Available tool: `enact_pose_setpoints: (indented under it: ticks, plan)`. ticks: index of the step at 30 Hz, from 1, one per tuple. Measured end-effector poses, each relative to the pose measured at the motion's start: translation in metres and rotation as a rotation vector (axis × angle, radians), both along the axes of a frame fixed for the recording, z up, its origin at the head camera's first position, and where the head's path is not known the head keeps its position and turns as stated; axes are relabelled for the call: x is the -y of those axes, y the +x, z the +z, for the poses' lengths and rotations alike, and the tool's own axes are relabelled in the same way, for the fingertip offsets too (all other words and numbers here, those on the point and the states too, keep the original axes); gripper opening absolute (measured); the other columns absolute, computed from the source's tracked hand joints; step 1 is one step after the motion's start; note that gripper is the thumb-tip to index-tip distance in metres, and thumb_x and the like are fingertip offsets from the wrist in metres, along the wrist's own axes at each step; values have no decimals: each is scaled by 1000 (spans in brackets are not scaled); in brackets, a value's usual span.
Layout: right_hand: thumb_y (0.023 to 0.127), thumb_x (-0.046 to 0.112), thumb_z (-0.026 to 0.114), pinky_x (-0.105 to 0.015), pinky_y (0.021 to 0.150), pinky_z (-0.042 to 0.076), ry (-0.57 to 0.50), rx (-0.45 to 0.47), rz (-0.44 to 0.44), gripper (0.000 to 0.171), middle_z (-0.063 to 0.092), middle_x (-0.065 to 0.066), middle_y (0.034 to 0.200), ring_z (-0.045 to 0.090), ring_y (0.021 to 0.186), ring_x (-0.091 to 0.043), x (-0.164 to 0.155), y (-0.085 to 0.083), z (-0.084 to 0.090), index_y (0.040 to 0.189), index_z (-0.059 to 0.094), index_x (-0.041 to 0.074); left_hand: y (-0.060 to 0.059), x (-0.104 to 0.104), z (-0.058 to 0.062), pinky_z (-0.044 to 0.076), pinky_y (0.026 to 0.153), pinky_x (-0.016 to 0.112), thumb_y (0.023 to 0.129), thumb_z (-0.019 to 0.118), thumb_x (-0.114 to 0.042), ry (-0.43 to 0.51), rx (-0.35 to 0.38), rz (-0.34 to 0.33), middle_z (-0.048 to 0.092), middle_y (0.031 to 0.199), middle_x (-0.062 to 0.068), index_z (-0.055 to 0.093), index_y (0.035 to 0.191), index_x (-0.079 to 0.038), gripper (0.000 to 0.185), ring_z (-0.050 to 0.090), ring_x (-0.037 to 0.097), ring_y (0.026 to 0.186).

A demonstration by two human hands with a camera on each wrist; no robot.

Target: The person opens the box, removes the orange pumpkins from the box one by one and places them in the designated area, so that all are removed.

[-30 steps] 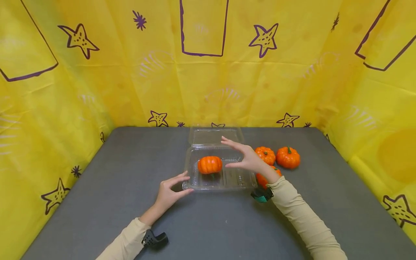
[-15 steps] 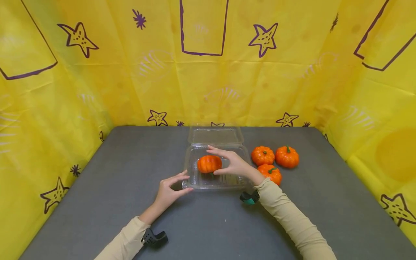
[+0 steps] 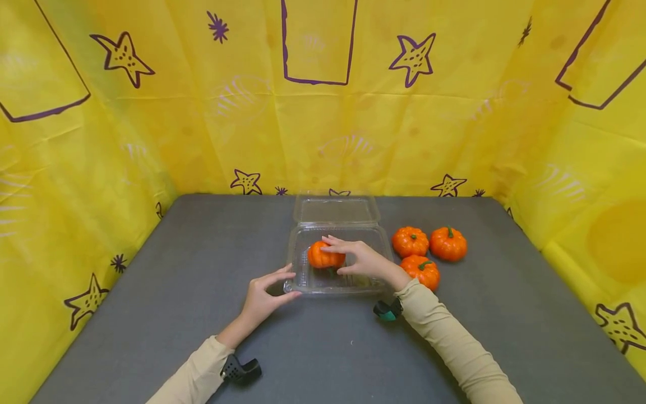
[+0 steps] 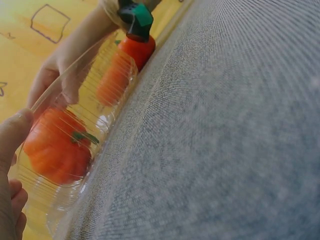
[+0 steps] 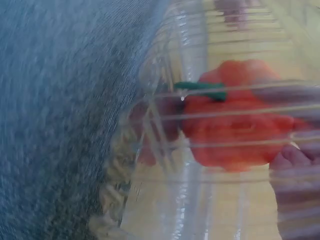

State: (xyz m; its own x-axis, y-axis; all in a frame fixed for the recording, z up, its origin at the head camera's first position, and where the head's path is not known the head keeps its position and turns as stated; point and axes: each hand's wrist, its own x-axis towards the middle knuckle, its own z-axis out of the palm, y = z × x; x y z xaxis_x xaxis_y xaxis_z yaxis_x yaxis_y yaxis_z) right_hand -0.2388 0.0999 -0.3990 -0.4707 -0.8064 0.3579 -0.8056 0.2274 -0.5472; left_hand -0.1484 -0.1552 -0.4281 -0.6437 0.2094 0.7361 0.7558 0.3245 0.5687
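A small orange pumpkin (image 3: 317,256) with a green stem lies on its side in the left part of a clear plastic clamshell container (image 3: 373,287). My right hand (image 3: 364,260) reaches in from the right and holds the pumpkin's right end, fingers over the top and thumb at the near side. At the container's near left corner my left hand (image 3: 261,297) grips the rim. The left wrist view shows its thumb (image 4: 15,131) along that rim and the other fingers curled below. Through the ribbed wall, the right wrist view shows the pumpkin (image 5: 235,135) and its stem, blurred.
The container's lid (image 3: 335,211) is folded back behind it. To its right stand three more pumpkins: one at the back (image 3: 410,242), one at the far right (image 3: 448,244) and one nearer (image 3: 421,271). Yellow cloth (image 3: 323,129) encloses the grey table (image 3: 212,241).
My right hand has moved left from over the container's right part to the pumpkin, and its fingers now lie on the pumpkin's top. My left hand has stayed at the corner.
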Motion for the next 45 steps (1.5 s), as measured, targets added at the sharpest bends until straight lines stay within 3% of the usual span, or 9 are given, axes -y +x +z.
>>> enact_pose_setpoints:
  ticks: [6,12,22,26,33,40,45]
  plan:
    - [66,-10,73,-30,88,42,37,-130,-63,66,37,-18,135,34,124,-24,1,-2,-3,126,49,1,-1,0,0,41,86,22,52,82,5,13,-3,-14,61,97,27,67,88,5,40,59,39,88]
    - [68,1,76,-30,83,45,75,-304,-167,67,42,-12,134,50,110,-27,-1,-3,-5,129,48,5,-1,-1,0,41,86,22,51,82,6,16,-12,-17,60,96,27,66,87,8,39,60,38,89]
    - [65,9,80,-34,83,45,100,-389,-257,64,44,-11,132,52,106,-27,-4,-3,-5,123,53,7,-2,-2,2,41,86,22,50,82,7,22,-16,-18,61,95,28,66,86,8,39,60,39,88]
    - [61,9,82,-35,83,44,110,-370,-287,67,45,-9,131,50,102,-24,-4,-3,-5,122,53,7,-2,-2,2,41,86,22,50,82,7,25,-12,-17,60,95,28,66,86,7,39,60,39,88]
    - [59,11,84,-36,79,46,139,-264,-357,76,57,-9,108,53,92,-22,-6,-1,-1,126,49,7,0,-2,3,41,86,23,51,82,7,29,8,-12,61,96,27,66,86,8,39,59,39,89]
    - [60,18,82,-39,84,44,109,-128,-323,79,53,-10,123,53,102,-27,-12,1,-1,131,47,9,-1,-1,0,41,86,22,51,82,6,26,-7,-13,61,96,27,66,87,7,40,60,37,89]
    - [60,16,82,-38,90,40,69,-81,-304,74,46,-11,130,48,112,-28,-12,0,-4,126,51,4,-1,-1,-1,41,86,22,50,82,6,26,-7,-10,61,96,27,65,86,9,39,60,38,89]
